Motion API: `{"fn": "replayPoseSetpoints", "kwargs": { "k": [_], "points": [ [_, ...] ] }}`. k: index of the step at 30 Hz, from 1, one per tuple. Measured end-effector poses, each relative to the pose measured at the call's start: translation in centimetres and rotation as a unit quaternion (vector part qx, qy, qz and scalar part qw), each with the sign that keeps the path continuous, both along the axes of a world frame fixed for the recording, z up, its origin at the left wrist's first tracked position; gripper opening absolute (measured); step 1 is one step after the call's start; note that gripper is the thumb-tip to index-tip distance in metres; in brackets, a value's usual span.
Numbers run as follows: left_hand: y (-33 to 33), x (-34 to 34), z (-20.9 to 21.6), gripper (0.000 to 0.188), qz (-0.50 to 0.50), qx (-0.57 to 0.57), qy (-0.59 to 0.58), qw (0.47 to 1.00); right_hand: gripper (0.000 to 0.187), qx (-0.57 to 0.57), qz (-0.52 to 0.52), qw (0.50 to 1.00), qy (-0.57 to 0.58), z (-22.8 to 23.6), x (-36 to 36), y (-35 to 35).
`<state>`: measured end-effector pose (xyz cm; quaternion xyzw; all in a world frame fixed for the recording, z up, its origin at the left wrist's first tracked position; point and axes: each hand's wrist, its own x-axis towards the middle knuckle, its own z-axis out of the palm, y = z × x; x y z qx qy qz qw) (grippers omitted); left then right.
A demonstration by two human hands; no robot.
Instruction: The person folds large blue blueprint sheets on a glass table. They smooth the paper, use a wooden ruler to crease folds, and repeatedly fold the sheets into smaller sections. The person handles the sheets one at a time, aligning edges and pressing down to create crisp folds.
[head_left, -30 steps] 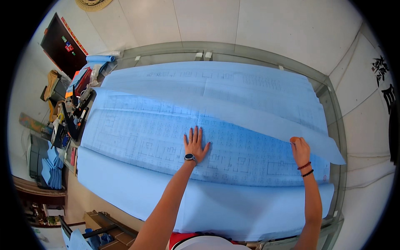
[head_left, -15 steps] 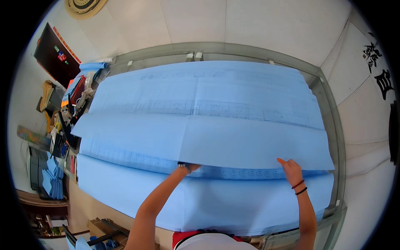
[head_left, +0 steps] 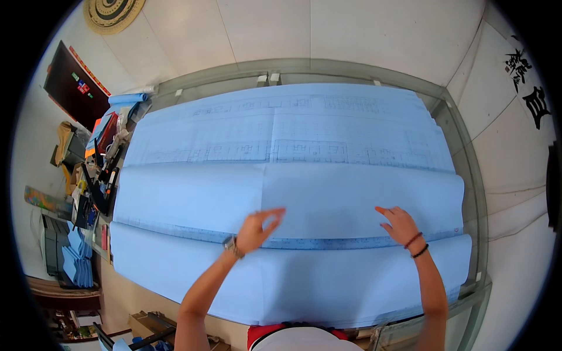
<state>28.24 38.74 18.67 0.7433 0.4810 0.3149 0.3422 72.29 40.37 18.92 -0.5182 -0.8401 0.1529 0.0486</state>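
Remote on head feed, I'm seeing the blue sheet lying on the glass table, filling most of its top. Versus half a second back: the far flap is now lying down, its left corner no longer sticking out past the sheet's left edge. The printed strip between it and the near flap is showing narrower at left. The left hand is no longer sitting under the flap edge; it's now showing whole above the far flap. The right hand is turning its fingers more to the left, also over the far flap.

Long axis is running left to right across the wearer's front, one end pointing at the clutter, the other at the table's right rail. A crease is crossing it near the middle, far to near. Both flaps are showing plain backs; the far part is showing faint line drawing face up.

Fingers: left are pointing right, thumb spread, released; right are pointing left, loosely bent, thumb apart, grasping nothing I'm seeing. Whether either is touching paper, I'm not able to tell
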Motion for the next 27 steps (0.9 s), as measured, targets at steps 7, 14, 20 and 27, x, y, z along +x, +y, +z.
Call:
{"fn": "replayPoseSetpoints", "kwargs": {
  "k": [7,14,20,27],
  "points": [
    [13.7,0.1,-5.6,0.059,0.151,0.05,0.256,0.954,0.046,0.09,0.057,0.983,0.152,-3.0,-12.0,10.1],
    [14.7,2.3,-10.0,0.067,0.108,-0.012,0.386,0.916,0.056,0.01,-0.036,0.998,0.051,-8.6,-16.7,14.0],
    [13.0,1.4,-12.1,0.066,0.097,0.009,0.374,0.922,0.056,-0.034,-0.038,0.999,-0.002,-10.0,-17.8,12.8],
    [13.5,2.2,-13.8,0.069,0.105,0.021,0.37,0.923,0.061,0.014,-0.047,0.999,0.015,-12.3,-18.3,12.5]
  ]
}}
